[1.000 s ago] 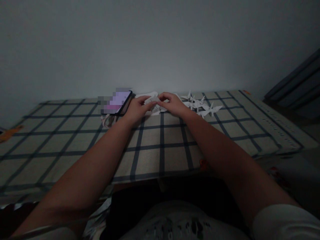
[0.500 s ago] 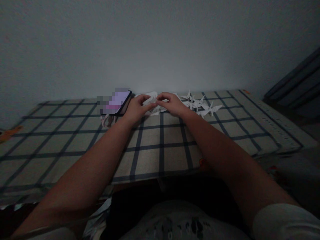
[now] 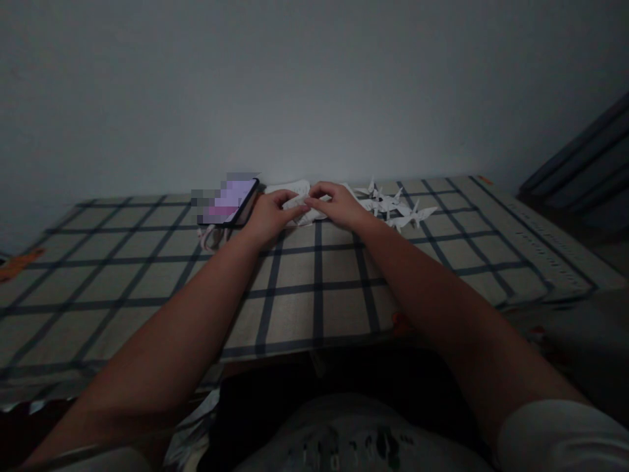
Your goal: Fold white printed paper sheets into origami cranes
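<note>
Both my hands meet over white paper at the far side of the table. My left hand (image 3: pixel 271 213) is closed, its thumb and fingers pinching a small folded piece of white paper (image 3: pixel 293 202). From the other side, my right hand (image 3: pixel 339 203) pinches at the same piece, fingertips almost touching the left thumb. How the piece is folded cannot be made out. Behind and under the hands lie white paper sheets (image 3: pixel 301 186). Just right of my right hand sits a cluster of folded white paper cranes (image 3: pixel 388 200).
A phone (image 3: pixel 233 200) with a lit screen leans left of my left hand, a pale cord (image 3: pixel 209 239) beneath it. A checked cloth (image 3: pixel 295 301) covers the table, which runs up to a grey wall (image 3: pixel 314 85). Dark folded fabric (image 3: pixel 584 157) hangs at the right.
My left fingers have shifted slightly and lowered a little around the paper. My right hand stays almost where it was; the phone and cranes have not moved.
</note>
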Demonstrator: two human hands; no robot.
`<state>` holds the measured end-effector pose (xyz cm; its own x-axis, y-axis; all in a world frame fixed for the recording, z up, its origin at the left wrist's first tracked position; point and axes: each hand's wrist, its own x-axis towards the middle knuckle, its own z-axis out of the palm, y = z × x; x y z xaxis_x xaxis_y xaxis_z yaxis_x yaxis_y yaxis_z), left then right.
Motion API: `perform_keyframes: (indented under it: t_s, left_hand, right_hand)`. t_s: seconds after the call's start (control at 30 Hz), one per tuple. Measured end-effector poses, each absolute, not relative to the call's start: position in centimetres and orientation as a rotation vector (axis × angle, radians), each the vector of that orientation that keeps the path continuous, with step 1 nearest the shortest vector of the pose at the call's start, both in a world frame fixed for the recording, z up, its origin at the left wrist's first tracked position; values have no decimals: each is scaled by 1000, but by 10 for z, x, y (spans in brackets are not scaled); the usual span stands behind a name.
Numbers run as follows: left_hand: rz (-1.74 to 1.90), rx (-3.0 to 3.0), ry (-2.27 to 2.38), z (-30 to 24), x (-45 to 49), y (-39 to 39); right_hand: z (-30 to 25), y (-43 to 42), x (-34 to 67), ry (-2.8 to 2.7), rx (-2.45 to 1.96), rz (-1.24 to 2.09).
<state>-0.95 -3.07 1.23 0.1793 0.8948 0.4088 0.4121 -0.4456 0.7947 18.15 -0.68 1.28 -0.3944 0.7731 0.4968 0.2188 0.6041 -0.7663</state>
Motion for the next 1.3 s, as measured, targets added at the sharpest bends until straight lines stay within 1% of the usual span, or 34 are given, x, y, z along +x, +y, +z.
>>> perform_keyframes:
  t_s: [0.3,0.6,0.87,1.03,1.3]
  left_hand:
    - [1246,1835,1143,13,-7,-33]
    - [1213,1822,1184,15,-8,-35]
    - [1258,1755,1176,14,-6,-35]
    - [1285,1643,1087,12,-6,-33]
    - [1233,1696,1083,14,-8,-35]
  right_hand:
    - [13,-5,181,-1904,-773,776]
    - [15,-7,181,-1865,-799,741]
    - [12,-1,183,-1869,-799,734]
    - [11,1,182,-1811,-812,785]
    - [10,2,183,-1797,-828,848]
